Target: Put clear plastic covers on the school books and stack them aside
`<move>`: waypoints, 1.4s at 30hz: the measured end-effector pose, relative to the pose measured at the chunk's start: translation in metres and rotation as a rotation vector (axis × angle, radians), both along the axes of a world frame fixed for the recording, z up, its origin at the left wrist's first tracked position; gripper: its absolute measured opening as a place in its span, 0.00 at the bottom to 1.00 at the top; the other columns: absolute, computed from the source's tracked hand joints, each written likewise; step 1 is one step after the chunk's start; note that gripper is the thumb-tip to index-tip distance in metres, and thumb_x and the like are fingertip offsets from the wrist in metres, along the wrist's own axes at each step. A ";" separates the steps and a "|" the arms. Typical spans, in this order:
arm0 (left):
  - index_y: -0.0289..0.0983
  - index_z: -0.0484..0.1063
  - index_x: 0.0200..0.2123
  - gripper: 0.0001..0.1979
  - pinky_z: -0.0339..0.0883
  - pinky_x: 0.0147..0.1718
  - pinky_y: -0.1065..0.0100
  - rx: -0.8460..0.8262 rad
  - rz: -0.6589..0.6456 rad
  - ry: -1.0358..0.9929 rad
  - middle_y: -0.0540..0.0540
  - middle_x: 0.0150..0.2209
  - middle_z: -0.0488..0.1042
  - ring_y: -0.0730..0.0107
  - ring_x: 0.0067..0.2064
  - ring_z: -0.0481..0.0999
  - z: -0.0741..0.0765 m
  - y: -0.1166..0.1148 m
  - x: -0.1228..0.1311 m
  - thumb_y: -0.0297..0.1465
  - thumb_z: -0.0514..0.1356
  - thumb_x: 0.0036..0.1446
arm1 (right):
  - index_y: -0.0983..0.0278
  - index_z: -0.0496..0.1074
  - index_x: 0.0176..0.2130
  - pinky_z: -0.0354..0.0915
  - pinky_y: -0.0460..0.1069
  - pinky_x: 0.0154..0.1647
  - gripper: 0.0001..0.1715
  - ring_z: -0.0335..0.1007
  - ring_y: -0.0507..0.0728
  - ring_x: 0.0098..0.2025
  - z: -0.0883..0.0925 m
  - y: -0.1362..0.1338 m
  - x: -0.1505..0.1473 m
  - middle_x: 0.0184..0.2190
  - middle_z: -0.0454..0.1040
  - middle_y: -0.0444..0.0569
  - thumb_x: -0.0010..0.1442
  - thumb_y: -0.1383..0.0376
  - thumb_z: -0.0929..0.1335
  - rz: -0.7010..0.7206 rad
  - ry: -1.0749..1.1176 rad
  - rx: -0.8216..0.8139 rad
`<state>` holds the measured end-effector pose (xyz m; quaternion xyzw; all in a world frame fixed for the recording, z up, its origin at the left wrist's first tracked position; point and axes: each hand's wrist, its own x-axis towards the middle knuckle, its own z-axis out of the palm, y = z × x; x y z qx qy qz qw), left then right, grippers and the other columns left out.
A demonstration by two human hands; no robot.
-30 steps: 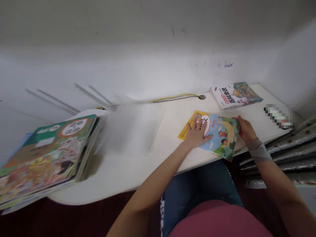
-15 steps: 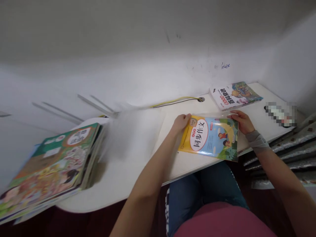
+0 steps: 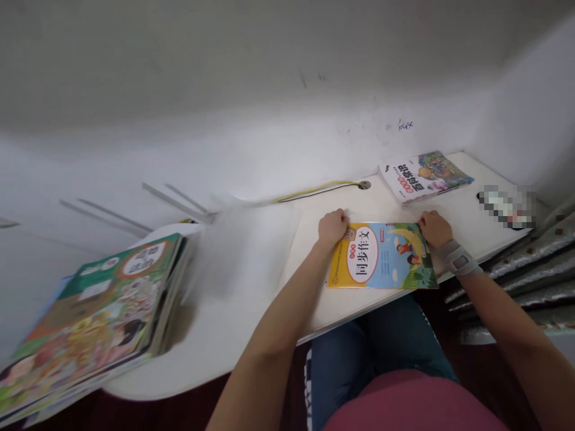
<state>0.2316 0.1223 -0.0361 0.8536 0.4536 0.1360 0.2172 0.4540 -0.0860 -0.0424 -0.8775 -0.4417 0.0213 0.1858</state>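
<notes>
head view, picture book: a yellow and blue picture book (image 3: 381, 260) lies flat near the front edge of the white counter (image 3: 251, 323), cover up, straight in front of the seated person.
head view, left hand: the left hand (image 3: 332, 227) sits at the book's far left corner, its grip curled closed on that corner.
head view, right hand: the right hand (image 3: 435, 228) sits at the far right corner, its grip likewise closed on the cover's edge; a grey wristband (image 3: 458, 260) circles the wrist.
head view, far right: a second book (image 3: 424, 175) lies beyond the right hand, apart from the held one, close to the white wall (image 3: 269, 120).
head view, back edge: a yellow cable (image 3: 314, 190) runs along the counter by the wall.
head view, far left: a tall stack of books (image 3: 90, 311) rests at the counter's left end, well apart from both hands.
head view, below: blue jeans (image 3: 372, 341) show under the counter edge.
</notes>
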 end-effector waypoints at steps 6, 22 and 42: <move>0.36 0.69 0.39 0.10 0.64 0.41 0.59 0.086 0.165 0.155 0.35 0.43 0.75 0.52 0.45 0.74 -0.002 -0.001 -0.050 0.30 0.49 0.59 | 0.67 0.68 0.45 0.61 0.52 0.42 0.13 0.71 0.61 0.44 0.003 0.065 -0.025 0.40 0.74 0.59 0.64 0.68 0.58 0.090 -0.072 -0.114; 0.29 0.54 0.63 0.33 0.48 0.58 0.38 0.174 -0.121 0.437 0.30 0.66 0.52 0.37 0.66 0.49 0.015 -0.091 -0.049 0.46 0.45 0.64 | 0.67 0.62 0.48 0.58 0.49 0.34 0.17 0.69 0.58 0.38 -0.011 0.098 -0.052 0.40 0.72 0.57 0.63 0.74 0.55 0.208 -0.160 -0.003; 0.32 0.53 0.65 0.30 0.45 0.61 0.47 0.200 0.163 0.299 0.37 0.67 0.51 0.47 0.66 0.50 -0.012 -0.071 -0.077 0.39 0.37 0.65 | 0.72 0.56 0.63 0.49 0.62 0.61 0.35 0.47 0.67 0.67 -0.018 0.052 -0.085 0.66 0.52 0.62 0.66 0.54 0.55 0.465 -0.298 -0.119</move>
